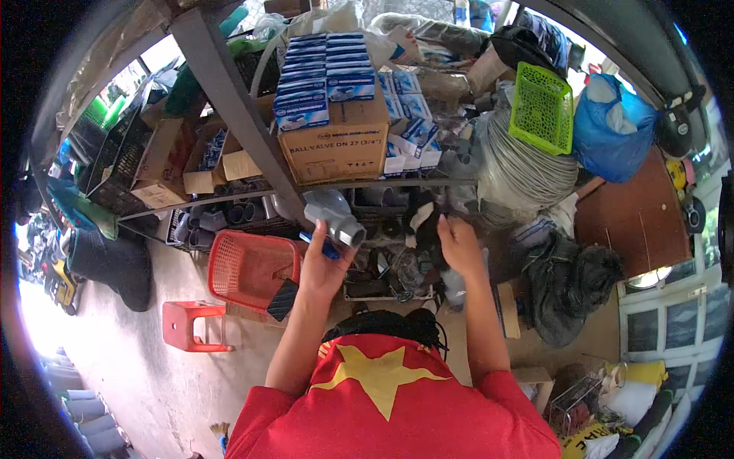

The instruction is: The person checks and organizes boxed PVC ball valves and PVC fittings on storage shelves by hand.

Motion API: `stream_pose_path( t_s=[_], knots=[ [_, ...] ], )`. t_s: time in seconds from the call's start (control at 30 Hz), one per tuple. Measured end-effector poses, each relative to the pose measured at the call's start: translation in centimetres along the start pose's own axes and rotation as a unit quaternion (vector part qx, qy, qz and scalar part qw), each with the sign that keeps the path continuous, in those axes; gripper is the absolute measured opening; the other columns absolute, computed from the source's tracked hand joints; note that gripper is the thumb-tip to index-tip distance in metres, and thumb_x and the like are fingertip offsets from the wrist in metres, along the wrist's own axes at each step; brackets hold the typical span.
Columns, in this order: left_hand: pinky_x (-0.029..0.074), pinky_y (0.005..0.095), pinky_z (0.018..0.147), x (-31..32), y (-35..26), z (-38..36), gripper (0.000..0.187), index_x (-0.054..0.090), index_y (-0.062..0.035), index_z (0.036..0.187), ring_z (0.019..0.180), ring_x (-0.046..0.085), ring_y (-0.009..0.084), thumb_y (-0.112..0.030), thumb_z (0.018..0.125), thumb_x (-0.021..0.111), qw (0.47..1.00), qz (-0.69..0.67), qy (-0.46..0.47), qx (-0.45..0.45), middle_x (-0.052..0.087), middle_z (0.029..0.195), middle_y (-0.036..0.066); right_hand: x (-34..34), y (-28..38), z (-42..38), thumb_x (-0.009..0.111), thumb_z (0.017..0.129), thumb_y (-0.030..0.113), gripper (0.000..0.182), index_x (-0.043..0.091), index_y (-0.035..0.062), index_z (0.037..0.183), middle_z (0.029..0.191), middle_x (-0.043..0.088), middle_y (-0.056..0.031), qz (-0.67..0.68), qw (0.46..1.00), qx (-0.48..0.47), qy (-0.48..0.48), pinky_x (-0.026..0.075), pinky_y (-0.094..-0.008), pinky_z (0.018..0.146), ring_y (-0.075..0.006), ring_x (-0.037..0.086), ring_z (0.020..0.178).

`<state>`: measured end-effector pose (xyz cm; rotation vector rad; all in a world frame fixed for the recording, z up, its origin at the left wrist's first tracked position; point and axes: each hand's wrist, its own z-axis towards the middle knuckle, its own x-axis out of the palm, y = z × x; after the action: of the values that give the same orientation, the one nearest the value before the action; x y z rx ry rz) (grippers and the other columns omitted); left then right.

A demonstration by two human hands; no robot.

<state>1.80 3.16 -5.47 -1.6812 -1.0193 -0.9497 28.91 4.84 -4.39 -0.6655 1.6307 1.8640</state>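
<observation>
Head-worn, looking forward and steeply down over the red shirt (390, 436) to the left hand (323, 264) and right hand (461, 249), both close by. Facing the grey rack (235, 107) just beyond, wide-angled and curved at the edges, with dark corners.

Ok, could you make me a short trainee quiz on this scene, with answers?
1. Which of the person's two hands holds the grey fitting?
2. True or false: the cardboard box printed "BALL VALVE" stands on the floor.
3. Fill in the colour: the small stool on the floor is ____.

Key:
1. The left hand.
2. False; the cardboard box stands on the shelf.
3. Red.
</observation>
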Motion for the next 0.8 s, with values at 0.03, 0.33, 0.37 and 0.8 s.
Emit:
stream_pose_path(
  t_s=[0.03,0.33,0.37,0.8],
  knots=[
    [0.055,0.042,0.09,-0.6,0.0,0.2,0.031,0.055,-0.0084,0.118,0.105,0.062,0.0234,-0.028,0.095,0.06,1.0,-0.002,-0.004,-0.003,0.063,0.115,0.008,0.2,-0.2,-0.3,0.048,0.098,0.035,0.046,0.055,-0.0037,0.074,0.068,0.054,-0.0203,-0.005,1.0,-0.018,-0.016,0.043,-0.0473,0.061,-0.0391,0.054,0.062],
    [0.057,0.0421,0.086,-1.4,0.9,0.0,0.028,0.056,-0.0097,0.116,0.104,0.062,0.0235,-0.028,0.094,0.06,0.994,0.071,-0.078,-0.031,0.063,0.113,0.007,0.8,2.2,-1.5,0.056,0.096,0.021,0.027,0.054,0.0067,0.119,0.066,0.048,-0.0036,0.235,0.971,-0.008,-0.031,0.038,-0.0292,0.055,-0.0107,0.043,0.059],
    [0.057,0.0416,0.086,-1.4,1.0,-0.1,0.028,0.056,-0.0102,0.115,0.104,0.062,0.0231,-0.029,0.094,0.06,0.993,0.08,-0.078,-0.033,0.063,0.112,0.007,0.7,2.4,-1.6,0.058,0.095,0.02,0.029,0.054,0.0074,0.122,0.066,0.048,-0.0027,0.239,0.971,0.003,-0.027,0.037,-0.0278,0.054,-0.0093,0.042,0.059],
    [0.055,0.0405,0.087,-2.5,0.8,0.1,0.029,0.056,-0.0125,0.116,0.104,0.061,0.0208,-0.03,0.093,0.061,0.99,0.102,-0.094,-0.036,0.063,0.111,0.004,3.5,0.6,-0.7,0.073,0.081,0.013,0.011,0.069,0.006,0.089,0.123,0.052,-0.01,0.089,0.94,-0.188,-0.271,0.044,-0.0383,0.089,-0.0272,0.054,0.107]
  ],
)
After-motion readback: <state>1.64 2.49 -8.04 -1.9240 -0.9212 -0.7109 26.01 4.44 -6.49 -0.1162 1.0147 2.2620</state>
